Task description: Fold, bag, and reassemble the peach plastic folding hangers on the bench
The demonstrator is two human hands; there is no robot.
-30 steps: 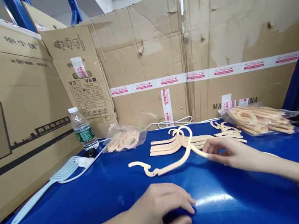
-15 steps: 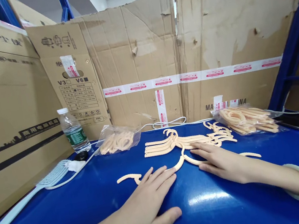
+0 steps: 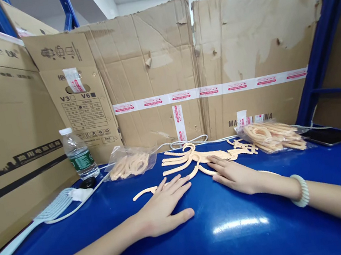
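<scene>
A beige plastic clothes hanger (image 3: 193, 173) lies flat on the blue table, its arms spread to both sides and its hook pointing away from me. My left hand (image 3: 167, 209) rests palm down over its left arm, fingers stretched and thumb apart. Over the right arm lies my right hand (image 3: 236, 176), also flat, its fingertips close to the hanger's middle. Both hands hide parts of the arms. Just beyond, a group of similar beige hangers (image 3: 176, 160) overlaps, their left arms fanned out; the near hanger's hook reaches in among them.
Plastic bags of beige hanger parts lie left (image 3: 130, 163) and right (image 3: 272, 136). On the left are a water bottle (image 3: 79, 156), a round black object (image 3: 88, 183) and a pale blue hairbrush (image 3: 54, 206). A white cable runs behind. Cardboard sheets (image 3: 151, 78) wall the back; a dark phone-like slab (image 3: 324, 136) lies right.
Both hands have slid the near hanger away from me, up against the group behind. The group's left arms, lined up before, are now fanned out. The camera view has shifted slightly.
</scene>
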